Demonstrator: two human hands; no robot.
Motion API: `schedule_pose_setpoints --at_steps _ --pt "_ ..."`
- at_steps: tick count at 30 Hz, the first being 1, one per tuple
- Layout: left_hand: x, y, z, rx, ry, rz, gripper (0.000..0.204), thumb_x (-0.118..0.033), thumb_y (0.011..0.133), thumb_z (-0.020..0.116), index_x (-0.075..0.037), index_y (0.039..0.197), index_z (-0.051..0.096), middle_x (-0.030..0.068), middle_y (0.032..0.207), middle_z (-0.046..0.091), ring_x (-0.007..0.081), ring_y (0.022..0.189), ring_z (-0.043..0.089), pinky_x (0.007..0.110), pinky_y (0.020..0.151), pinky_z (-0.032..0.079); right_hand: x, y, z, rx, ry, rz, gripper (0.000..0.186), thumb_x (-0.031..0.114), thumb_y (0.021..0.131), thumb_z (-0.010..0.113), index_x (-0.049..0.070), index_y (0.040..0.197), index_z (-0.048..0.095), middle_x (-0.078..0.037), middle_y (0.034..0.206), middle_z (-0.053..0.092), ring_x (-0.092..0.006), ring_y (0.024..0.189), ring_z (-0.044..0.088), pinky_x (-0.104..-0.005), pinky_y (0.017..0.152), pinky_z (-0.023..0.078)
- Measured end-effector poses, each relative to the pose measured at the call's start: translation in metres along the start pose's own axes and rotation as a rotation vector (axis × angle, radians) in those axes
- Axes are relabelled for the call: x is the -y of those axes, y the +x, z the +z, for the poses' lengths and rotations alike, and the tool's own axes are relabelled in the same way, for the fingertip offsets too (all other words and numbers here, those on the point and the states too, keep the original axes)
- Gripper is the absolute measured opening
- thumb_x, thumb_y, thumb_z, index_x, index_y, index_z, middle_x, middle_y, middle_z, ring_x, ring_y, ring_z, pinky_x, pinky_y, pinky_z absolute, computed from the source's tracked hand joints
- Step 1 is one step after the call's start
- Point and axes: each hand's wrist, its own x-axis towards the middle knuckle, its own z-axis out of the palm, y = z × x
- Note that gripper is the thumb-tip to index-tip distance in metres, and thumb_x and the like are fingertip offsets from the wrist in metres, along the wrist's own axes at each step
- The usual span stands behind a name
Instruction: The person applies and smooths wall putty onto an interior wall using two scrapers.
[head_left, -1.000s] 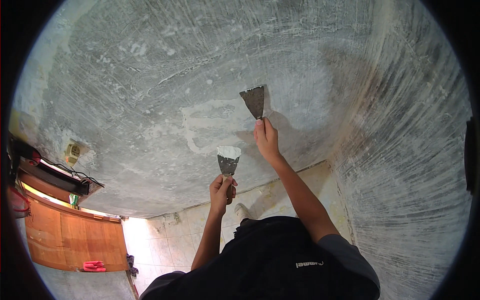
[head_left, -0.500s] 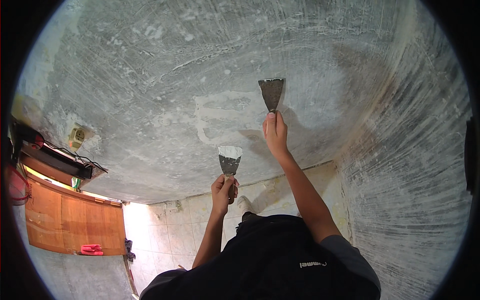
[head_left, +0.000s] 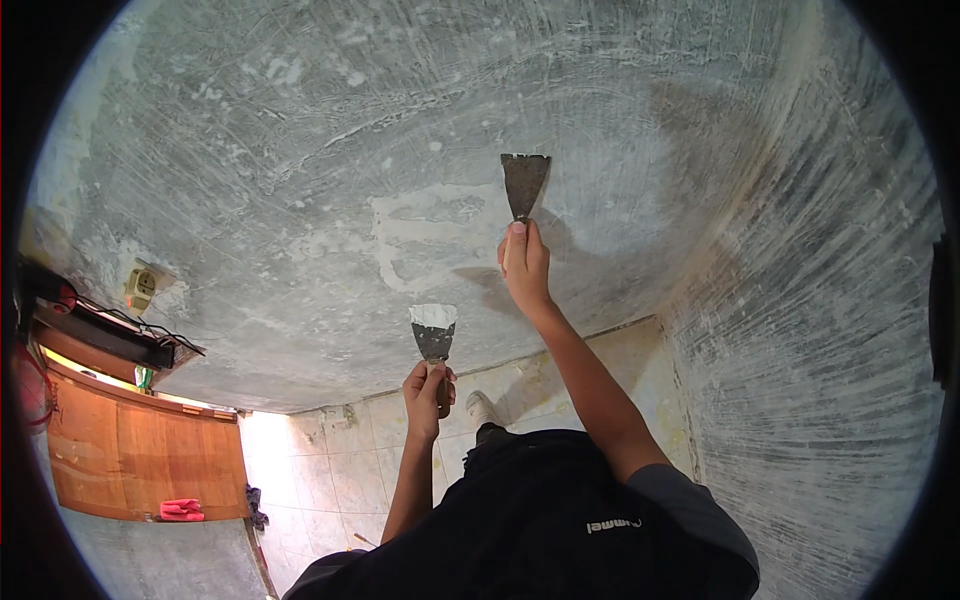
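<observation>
My right hand point(head_left: 526, 262) is closed round the handle of a dark, worn putty knife point(head_left: 525, 185), raised in front of the grey wall point(head_left: 620, 130). White filler lines the top edge of its blade, which is at or very near the wall surface; I cannot tell if it touches. Lower and to the left, my left hand point(head_left: 424, 400) grips a second putty knife point(head_left: 433, 338) by its handle, blade up. A thick band of white filler coats that blade's end. Between the two knives and the wall's left part lies a pale filler patch point(head_left: 385, 235).
A rough grey side wall point(head_left: 800, 350) meets the front wall at right. A socket point(head_left: 140, 288) with cables and an orange wooden cabinet point(head_left: 150, 450) bearing a pink cloth point(head_left: 181, 510) stand at left. Pale tiles point(head_left: 335, 470) cover the floor near my shoe point(head_left: 482, 410).
In the picture, both hands and knives have shifted slightly left, along with the wall and cabinet. The left knife sits slightly lower. Both grips stay the same.
</observation>
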Motion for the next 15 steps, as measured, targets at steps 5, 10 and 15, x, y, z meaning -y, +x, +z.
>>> schedule_pose_setpoints --at_steps 5,10,15 --pt "0.001 0.001 -0.002 0.002 0.003 -0.002 0.019 -0.02 0.105 0.06 -0.004 0.095 0.064 0.0065 0.083 0.067 0.0111 0.059 0.059 0.027 0.051 0.046 -0.009 -0.005 -0.005 -0.001 -0.041 0.032 0.039 0.033 0.115 0.042 0.004 0.09 0.048 -0.003 0.061 0.05 -0.0124 0.054 0.049 -0.0323 0.053 0.04" --pt "0.001 0.001 -0.004 -0.018 0.007 -0.007 0.019 -0.02 0.105 0.06 -0.004 0.095 0.064 0.0063 0.083 0.067 0.0109 0.059 0.058 0.027 0.052 0.046 -0.003 -0.004 -0.003 0.006 -0.042 -0.066 0.039 0.033 0.115 0.043 0.004 0.09 0.048 -0.003 0.061 0.05 -0.0127 0.054 0.049 -0.0327 0.053 0.04" --pt "-0.001 0.004 -0.001 -0.009 0.014 0.003 0.019 -0.02 0.105 0.06 -0.004 0.095 0.064 0.0062 0.083 0.067 0.011 0.059 0.059 0.027 0.051 0.046 -0.011 0.0 -0.009 0.013 -0.134 -0.027 0.039 0.033 0.115 0.044 0.004 0.089 0.048 -0.004 0.061 0.05 -0.0132 0.053 0.05 -0.0328 0.053 0.04"
